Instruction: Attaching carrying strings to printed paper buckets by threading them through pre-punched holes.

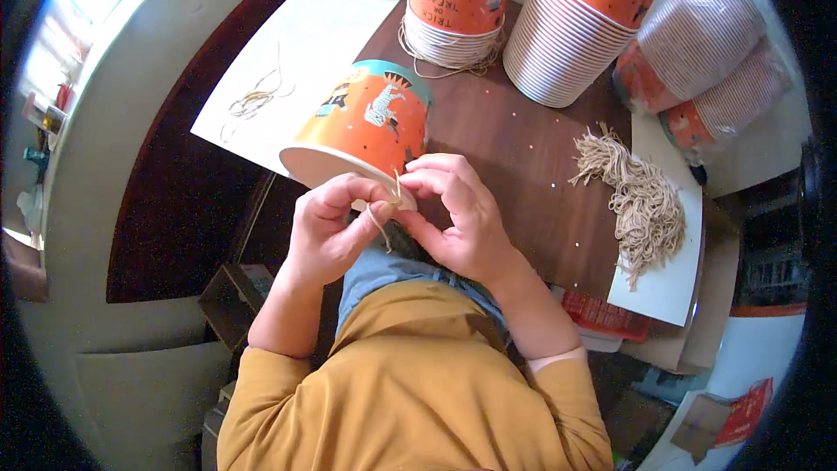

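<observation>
An orange paper bucket with a green band and printed figures lies tilted at the table's near edge, its white rim toward me. Against that rim, my left hand and my right hand meet, fingertips nearly touching. Both pinch a thin beige cord; one end sticks up between the fingers and another hangs below my left thumb. Whether the cord is knotted or passes through the bucket wall is hidden by my fingers.
A bundle of beige cords lies on the right. Behind stand a bucket stack with cords round its base and a taller stack. Plastic-wrapped stacks lie far right. Loose cords rest on the white sheet at left.
</observation>
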Motion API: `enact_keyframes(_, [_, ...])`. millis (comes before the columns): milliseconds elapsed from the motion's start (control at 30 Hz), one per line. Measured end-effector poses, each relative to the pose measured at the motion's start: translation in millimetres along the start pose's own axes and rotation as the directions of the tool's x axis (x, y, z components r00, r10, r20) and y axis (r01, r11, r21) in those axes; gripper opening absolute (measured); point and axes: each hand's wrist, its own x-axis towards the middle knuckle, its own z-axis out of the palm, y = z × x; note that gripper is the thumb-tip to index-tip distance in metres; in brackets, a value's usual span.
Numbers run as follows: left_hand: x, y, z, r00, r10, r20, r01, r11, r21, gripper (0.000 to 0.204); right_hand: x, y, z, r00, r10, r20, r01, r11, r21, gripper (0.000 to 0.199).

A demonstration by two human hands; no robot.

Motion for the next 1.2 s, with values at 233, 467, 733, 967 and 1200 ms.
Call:
enact_keyframes(233, [-1.8, -0.3, -2.1, 1.000, -0.017, -0.014, 0.017, 0.999, -0.034, 0.006, 13.8, 3.8, -15.4, 0.936, -0.296, 0.188, 0.335, 0.913, -0.233, 0.027])
enact_keyframes(467, [-6.4, -2.3, -7.1, 0.997, -0.024, 0.073, 0.014, 0.991, 0.135, 0.007, 12.1, 0.3, -19.0, 0.972, -0.216, 0.097, 0.235, 0.927, -0.294, 0.027])
enact_keyframes(733, [-12.1, -1.8, 4.2, 0.996, -0.080, 0.038, 0.084, 0.992, -0.095, 0.009, 4.7, 1.0, -20.3, 0.995, -0.102, -0.017, 0.088, 0.921, -0.379, 0.018])
enact_keyframes(967, [-13.5, -3.2, 5.0, 0.999, -0.029, -0.029, 0.027, 0.996, -0.083, 0.005, 4.7, -16.7, -30.3, 0.983, -0.115, 0.142, 0.156, 0.934, -0.322, 0.041])
enact_keyframes(1200, [-6.7, 19.1, 1.0, 0.985, 0.140, 0.101, -0.152, 0.980, 0.125, 0.007, 10.9, -8.6, -24.7, 0.933, -0.283, 0.221, 0.337, 0.902, -0.269, 0.028])
